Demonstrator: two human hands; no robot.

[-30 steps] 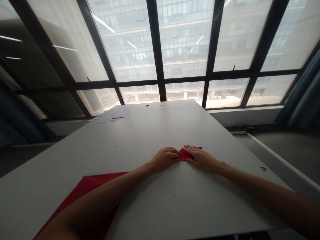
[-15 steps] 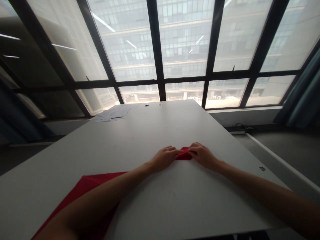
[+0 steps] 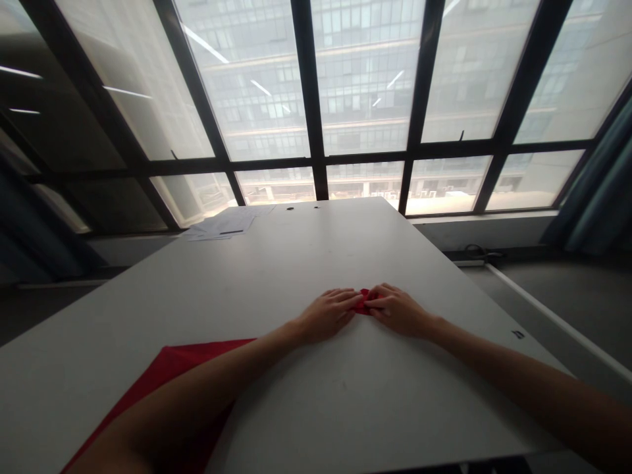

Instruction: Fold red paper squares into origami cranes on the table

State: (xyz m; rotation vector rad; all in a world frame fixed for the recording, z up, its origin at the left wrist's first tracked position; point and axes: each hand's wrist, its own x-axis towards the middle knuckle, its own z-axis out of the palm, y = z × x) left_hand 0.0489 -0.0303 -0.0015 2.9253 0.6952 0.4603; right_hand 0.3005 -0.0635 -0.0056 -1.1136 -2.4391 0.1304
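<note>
A small folded red paper piece (image 3: 366, 301) lies on the white table (image 3: 276, 263), mostly hidden between my two hands. My left hand (image 3: 330, 311) rests flat on the table with its fingertips on the paper's left side. My right hand (image 3: 397, 308) presses on the paper from the right, fingers curled over it. The two hands almost touch each other. A large red sheet (image 3: 162, 388) lies at the near left, partly under my left forearm.
Several white papers with a dark pen (image 3: 224, 225) lie at the table's far left corner. Two small dark holes (image 3: 302, 208) mark the far edge. Large windows stand behind the table, and a cable (image 3: 476, 252) runs along the sill on the right.
My right hand has curled and drawn left, folding the red piece smaller. My left hand has flattened and slid slightly right, so less red shows between the hands.
</note>
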